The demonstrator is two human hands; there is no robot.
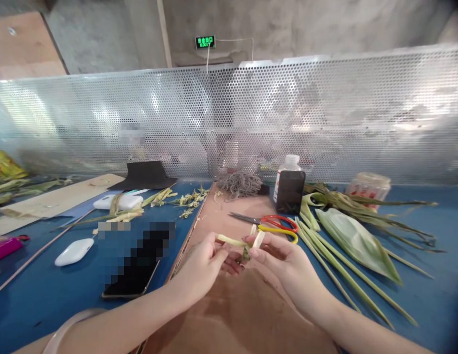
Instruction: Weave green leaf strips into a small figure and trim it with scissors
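"While I work from afar, how does the leaf (231,240) handle?"
"Light, pliable, easily split, I'd judge; best pinched near the crossing."
"And my grip?"
"My left hand (204,260) and right hand (288,263) pinch it; it spans their fingertips, above the board (229,309), near the scissors (265,222)."

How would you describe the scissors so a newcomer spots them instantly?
Find the brown board between the two blue surfaces, then look just beyond the right hand. The scissors lie there, blades pointing left. One handle loop is red, the other yellow, unlike the green stalks beside them.
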